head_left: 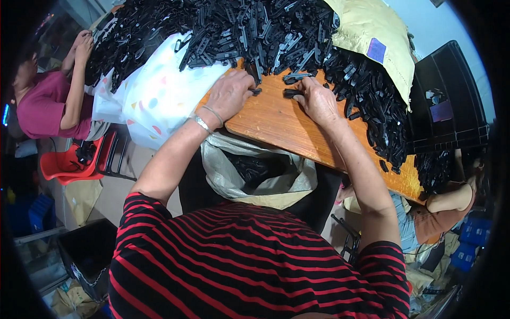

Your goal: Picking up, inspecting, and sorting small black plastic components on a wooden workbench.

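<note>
A great heap of slim black plastic pieces point(218, 32), some with grey strips, covers the far part of the wooden table point(271, 119). At the near edge of the heap, my left hand point(228, 95) is closed, a small black piece point(256, 92) showing at its fingertips. My right hand point(317, 101) pinches another short black piece point(290, 93) between thumb and fingers, just above the wood. Beyond it lies a grey-and-black piece point(297, 77). Below the table edge, a white woven sack point(218, 170) hangs open at my lap with dark contents.
A white patterned plastic bag point(154, 101) lies left of my left arm. At the far right are a yellowish sack point(366, 26) and a black crate point(451, 101). A person in maroon point(53, 103) works at left beside a red chair point(69, 162); another person's arm point(451, 202) shows at right.
</note>
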`<action>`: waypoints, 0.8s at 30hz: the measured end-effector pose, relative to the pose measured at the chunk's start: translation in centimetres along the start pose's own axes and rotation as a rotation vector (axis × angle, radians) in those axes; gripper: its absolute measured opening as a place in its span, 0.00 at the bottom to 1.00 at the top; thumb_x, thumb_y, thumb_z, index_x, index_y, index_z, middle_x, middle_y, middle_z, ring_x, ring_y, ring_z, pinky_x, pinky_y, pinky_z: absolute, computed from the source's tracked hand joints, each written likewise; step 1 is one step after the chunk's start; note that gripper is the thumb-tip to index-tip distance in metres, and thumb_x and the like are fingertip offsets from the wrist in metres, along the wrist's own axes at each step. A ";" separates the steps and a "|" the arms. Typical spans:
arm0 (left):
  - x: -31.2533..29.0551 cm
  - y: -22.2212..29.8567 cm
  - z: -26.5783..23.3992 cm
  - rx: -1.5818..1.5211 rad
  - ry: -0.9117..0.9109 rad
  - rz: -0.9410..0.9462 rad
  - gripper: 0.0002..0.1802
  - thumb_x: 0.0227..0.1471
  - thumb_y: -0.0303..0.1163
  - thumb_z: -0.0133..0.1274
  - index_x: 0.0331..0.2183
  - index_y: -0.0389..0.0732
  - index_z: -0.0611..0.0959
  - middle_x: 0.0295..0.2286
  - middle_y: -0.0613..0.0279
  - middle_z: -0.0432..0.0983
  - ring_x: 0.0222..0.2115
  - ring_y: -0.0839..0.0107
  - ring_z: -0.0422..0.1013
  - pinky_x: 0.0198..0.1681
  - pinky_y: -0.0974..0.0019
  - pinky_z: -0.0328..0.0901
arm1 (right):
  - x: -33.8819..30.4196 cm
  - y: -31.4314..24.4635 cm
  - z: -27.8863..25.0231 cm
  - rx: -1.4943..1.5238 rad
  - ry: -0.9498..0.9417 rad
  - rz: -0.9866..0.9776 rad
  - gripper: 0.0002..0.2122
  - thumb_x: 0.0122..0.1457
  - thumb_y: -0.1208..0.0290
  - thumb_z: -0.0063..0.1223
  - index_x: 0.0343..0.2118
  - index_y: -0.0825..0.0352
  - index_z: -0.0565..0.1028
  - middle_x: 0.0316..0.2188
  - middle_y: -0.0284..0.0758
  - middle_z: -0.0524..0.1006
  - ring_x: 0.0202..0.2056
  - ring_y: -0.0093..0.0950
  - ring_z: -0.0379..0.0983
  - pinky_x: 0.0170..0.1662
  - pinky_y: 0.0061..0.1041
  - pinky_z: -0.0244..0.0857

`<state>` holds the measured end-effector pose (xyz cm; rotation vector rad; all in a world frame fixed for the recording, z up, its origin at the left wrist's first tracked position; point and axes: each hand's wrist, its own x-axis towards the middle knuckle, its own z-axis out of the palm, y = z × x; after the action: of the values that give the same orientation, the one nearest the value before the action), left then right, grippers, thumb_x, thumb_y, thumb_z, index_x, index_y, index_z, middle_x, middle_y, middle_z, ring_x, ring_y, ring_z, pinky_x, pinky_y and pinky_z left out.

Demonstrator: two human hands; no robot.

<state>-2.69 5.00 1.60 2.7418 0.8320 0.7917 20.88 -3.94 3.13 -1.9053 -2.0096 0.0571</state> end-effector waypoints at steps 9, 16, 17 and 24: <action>-0.8 2.8 2.3 -0.133 0.099 -0.034 0.08 0.40 0.25 0.59 0.26 0.38 0.76 0.27 0.57 0.71 0.34 0.57 0.69 0.35 0.59 0.64 | 1.7 -0.8 0.5 -0.084 -0.126 -0.062 0.13 0.47 0.71 0.59 0.37 0.65 0.73 0.34 0.43 0.76 0.36 0.42 0.74 0.37 0.37 0.67; -0.9 2.6 2.5 -0.151 0.115 -0.065 0.09 0.39 0.24 0.59 0.26 0.38 0.76 0.27 0.57 0.69 0.33 0.57 0.68 0.35 0.59 0.64 | 3.7 -2.5 -0.9 -0.120 -0.319 0.019 0.09 0.46 0.68 0.57 0.30 0.66 0.77 0.29 0.44 0.78 0.36 0.40 0.75 0.40 0.36 0.69; -0.9 2.6 2.5 -0.153 0.118 -0.069 0.09 0.39 0.24 0.59 0.26 0.38 0.76 0.27 0.57 0.69 0.33 0.57 0.68 0.34 0.59 0.64 | 3.9 -2.3 -0.5 -0.121 -0.318 0.019 0.09 0.46 0.68 0.57 0.30 0.66 0.77 0.29 0.44 0.78 0.36 0.40 0.75 0.40 0.36 0.69; -1.4 2.8 2.8 -0.152 0.178 -0.069 0.09 0.38 0.25 0.60 0.26 0.39 0.75 0.27 0.57 0.68 0.32 0.57 0.68 0.33 0.59 0.64 | 3.0 -1.3 0.4 0.118 -0.234 -0.069 0.07 0.42 0.75 0.59 0.24 0.66 0.72 0.25 0.45 0.75 0.31 0.45 0.73 0.35 0.38 0.65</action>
<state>-0.90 1.87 -0.55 2.5245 0.8564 1.0504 19.52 -1.01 3.86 -1.8259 -2.1664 0.3887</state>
